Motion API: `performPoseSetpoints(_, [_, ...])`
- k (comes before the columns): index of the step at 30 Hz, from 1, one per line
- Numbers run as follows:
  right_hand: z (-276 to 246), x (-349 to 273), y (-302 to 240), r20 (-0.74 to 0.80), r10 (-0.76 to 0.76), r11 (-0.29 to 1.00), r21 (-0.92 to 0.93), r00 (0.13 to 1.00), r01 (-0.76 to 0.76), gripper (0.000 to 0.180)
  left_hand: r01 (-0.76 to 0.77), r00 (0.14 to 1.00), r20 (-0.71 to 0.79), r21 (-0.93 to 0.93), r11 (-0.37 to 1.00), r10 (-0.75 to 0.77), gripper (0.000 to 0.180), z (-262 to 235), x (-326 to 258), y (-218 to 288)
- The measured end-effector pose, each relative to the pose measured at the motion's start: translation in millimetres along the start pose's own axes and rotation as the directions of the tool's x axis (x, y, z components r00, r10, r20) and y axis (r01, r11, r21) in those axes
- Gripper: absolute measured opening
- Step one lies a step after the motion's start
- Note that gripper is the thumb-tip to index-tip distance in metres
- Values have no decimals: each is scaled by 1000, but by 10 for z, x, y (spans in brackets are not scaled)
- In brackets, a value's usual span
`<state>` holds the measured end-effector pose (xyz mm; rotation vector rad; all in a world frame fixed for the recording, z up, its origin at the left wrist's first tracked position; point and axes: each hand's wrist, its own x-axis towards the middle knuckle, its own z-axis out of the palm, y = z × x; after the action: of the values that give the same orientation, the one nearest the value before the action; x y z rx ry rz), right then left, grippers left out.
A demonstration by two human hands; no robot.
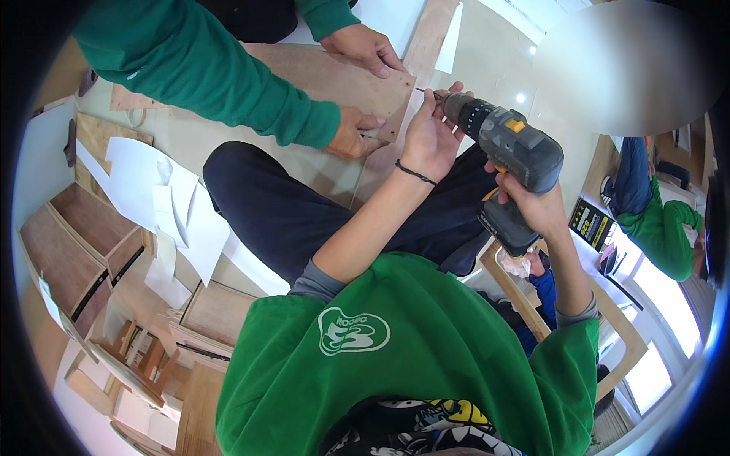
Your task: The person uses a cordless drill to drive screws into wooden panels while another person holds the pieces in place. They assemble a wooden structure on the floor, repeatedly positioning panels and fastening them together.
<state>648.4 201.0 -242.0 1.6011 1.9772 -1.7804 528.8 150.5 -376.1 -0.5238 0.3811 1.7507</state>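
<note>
My right hand (532, 201) grips a grey and black cordless drill (525, 144) with yellow-orange switches, its nose pointing left. At the drill's front, my left hand (433, 140) has its thumb and fingers closed around the thin drill bit (420, 90), palm partly turned up. The bit's tip lies by the right end of a flat wooden board (327, 80) with small holes near that end. A co-worker in green sleeves steadies this board with one hand (365, 49) on its far edge and the other hand (353, 131) on its near edge.
A narrow wooden strip (430, 34) runs beyond and under the board's end. White sheets (144, 178) lie at the left, near wooden drawers (68, 243) with dark rails. A wooden frame (513, 292) stands at the right. Another person in green (658, 235) is farther right.
</note>
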Motion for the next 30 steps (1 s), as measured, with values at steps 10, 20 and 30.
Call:
performPoseSetpoints(10, [34,21,-58,10,-41,999,-13,999,42,28,29,999,26,-65,998,-27,43,-49,23,38])
performPoseSetpoints(20, [15,180,-49,1,-72,991,-114,997,71,20,-1,1000,24,-64,998,2,44,-84,143,52])
performPoseSetpoints(30, [56,-104,45,-67,-60,993,94,996,66,23,51,998,39,-58,997,-49,32,-29,-52,-58])
